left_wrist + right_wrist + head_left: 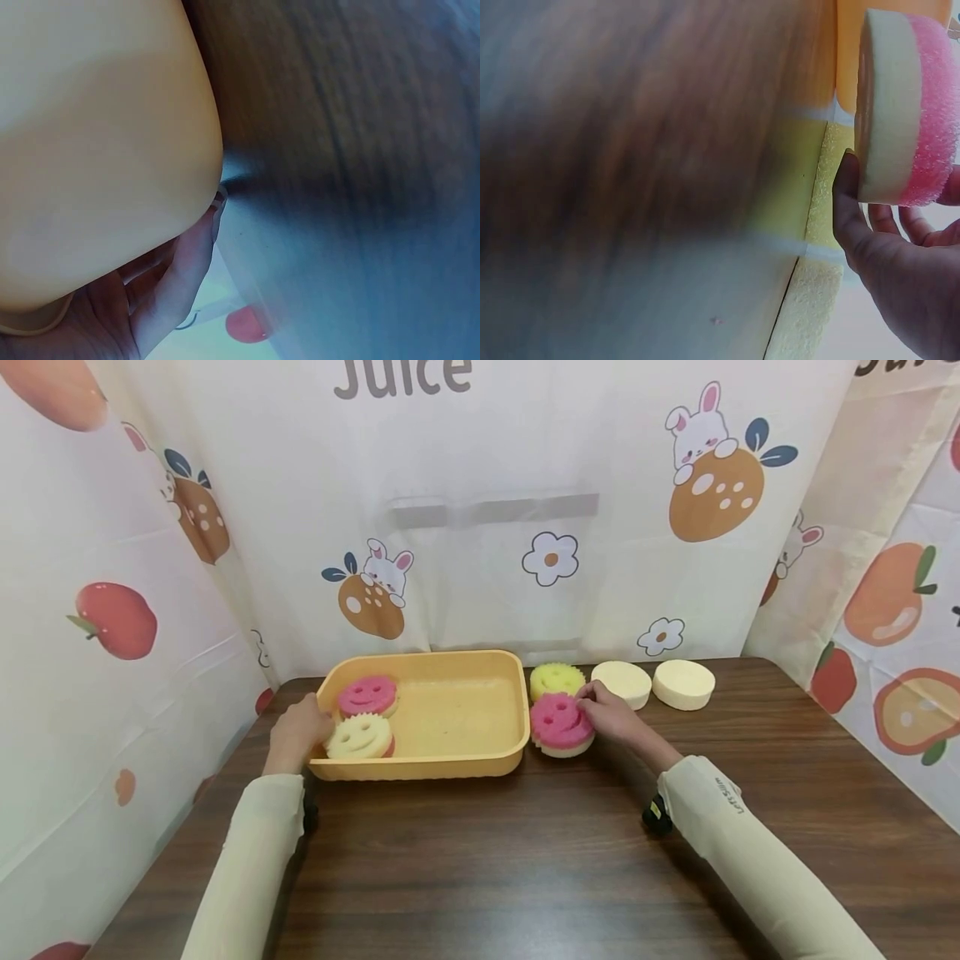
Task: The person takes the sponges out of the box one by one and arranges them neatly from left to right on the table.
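With fingers against its outer wall, my left hand grips the left end of a yellow tray. In the left wrist view the fingers run along the tray's outside. Two smiley-face sponges lie inside by that hand: a pink one behind and a cream one in front. Just right of the tray, my right hand pinches a pink smiley sponge by its edge. The right wrist view shows this sponge's cream underside layer, lifted off the tabletop, with a finger below it.
Behind the held sponge sits a yellow smiley sponge. Farther right along the back edge are two plain cream round sponges, one nearer and one at the end. A printed curtain hangs behind the brown wooden table.
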A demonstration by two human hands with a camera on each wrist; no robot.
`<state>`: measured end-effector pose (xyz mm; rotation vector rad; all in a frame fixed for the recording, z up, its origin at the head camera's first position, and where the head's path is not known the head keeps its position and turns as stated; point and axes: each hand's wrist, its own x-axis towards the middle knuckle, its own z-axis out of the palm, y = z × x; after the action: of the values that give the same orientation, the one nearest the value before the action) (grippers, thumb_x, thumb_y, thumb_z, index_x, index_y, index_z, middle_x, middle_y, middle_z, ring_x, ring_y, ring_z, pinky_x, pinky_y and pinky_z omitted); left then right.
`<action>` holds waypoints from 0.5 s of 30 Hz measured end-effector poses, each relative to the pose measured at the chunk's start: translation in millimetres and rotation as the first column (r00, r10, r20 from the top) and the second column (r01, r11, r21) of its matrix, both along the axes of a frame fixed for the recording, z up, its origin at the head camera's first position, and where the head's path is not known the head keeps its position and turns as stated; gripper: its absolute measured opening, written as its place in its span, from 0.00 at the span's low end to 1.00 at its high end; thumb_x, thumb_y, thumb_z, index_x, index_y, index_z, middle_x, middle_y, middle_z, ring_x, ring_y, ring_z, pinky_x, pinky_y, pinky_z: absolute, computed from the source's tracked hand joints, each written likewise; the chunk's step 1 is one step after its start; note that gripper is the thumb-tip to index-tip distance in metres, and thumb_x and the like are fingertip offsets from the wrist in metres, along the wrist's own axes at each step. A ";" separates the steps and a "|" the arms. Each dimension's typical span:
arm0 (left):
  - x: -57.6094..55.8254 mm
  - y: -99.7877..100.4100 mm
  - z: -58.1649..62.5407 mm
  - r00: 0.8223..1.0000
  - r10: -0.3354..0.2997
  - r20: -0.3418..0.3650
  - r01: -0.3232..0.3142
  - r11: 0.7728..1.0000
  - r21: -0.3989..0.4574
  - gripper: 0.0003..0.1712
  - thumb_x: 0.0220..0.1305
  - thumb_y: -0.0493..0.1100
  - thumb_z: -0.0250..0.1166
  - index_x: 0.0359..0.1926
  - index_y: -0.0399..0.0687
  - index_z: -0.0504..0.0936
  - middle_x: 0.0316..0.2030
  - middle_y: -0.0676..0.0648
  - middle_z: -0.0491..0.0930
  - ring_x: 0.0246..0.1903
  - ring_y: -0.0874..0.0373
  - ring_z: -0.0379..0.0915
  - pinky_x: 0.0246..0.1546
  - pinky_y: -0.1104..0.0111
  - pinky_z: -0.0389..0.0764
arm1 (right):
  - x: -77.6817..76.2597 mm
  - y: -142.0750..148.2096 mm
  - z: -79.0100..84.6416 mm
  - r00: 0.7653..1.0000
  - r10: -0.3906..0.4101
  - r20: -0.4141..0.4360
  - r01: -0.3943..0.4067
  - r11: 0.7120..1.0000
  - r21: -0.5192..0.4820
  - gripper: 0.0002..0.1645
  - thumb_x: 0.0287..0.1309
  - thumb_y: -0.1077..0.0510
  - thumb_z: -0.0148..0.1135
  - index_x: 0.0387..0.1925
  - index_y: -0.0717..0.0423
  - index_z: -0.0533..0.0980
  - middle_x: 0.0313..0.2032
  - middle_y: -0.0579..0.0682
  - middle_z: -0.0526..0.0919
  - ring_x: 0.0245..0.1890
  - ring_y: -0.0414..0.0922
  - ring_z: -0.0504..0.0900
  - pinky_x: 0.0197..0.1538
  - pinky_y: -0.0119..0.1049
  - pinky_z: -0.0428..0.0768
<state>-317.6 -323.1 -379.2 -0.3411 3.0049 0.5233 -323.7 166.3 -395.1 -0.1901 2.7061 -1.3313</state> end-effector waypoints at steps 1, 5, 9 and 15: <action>0.6 0.6 0.0 1.000 0.001 0.000 -0.001 1.000 0.002 0.30 0.69 0.47 0.46 0.64 0.30 0.61 0.52 0.26 0.74 0.44 0.37 0.73 0.44 0.43 0.75 | -0.3 -0.3 -0.3 1.000 0.004 -0.001 -0.004 1.000 0.000 0.18 0.73 0.52 0.42 0.54 0.60 0.67 0.51 0.60 0.73 0.51 0.51 0.71 0.50 0.37 0.70; 1.8 1.4 0.6 1.000 0.003 -0.003 -0.003 1.000 0.004 0.30 0.69 0.46 0.46 0.64 0.30 0.61 0.51 0.26 0.74 0.43 0.38 0.73 0.44 0.44 0.76 | -0.4 -1.8 -0.5 1.000 0.013 -0.005 -0.013 1.000 0.004 0.18 0.73 0.52 0.43 0.54 0.60 0.67 0.52 0.60 0.73 0.52 0.52 0.71 0.51 0.38 0.70; 1.5 1.2 1.4 1.000 0.002 0.006 -0.002 1.000 0.003 0.30 0.69 0.47 0.45 0.64 0.29 0.61 0.52 0.25 0.74 0.45 0.36 0.73 0.46 0.43 0.76 | 0.2 -4.4 -0.6 1.000 0.028 -0.001 -0.028 1.000 0.014 0.18 0.73 0.53 0.43 0.55 0.61 0.66 0.51 0.60 0.73 0.51 0.51 0.71 0.51 0.37 0.70; 2.1 1.3 1.9 1.000 0.005 0.012 -0.005 1.000 0.000 0.32 0.71 0.47 0.44 0.67 0.29 0.59 0.55 0.24 0.72 0.48 0.34 0.73 0.47 0.41 0.75 | 0.4 -7.0 -1.5 0.998 0.065 -0.008 -0.065 0.998 0.022 0.17 0.74 0.55 0.43 0.54 0.64 0.66 0.49 0.60 0.73 0.49 0.50 0.72 0.49 0.36 0.71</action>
<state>-315.5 -321.8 -377.3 -0.3502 2.9937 0.5202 -323.3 159.4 -396.6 -0.2807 2.6956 -1.2859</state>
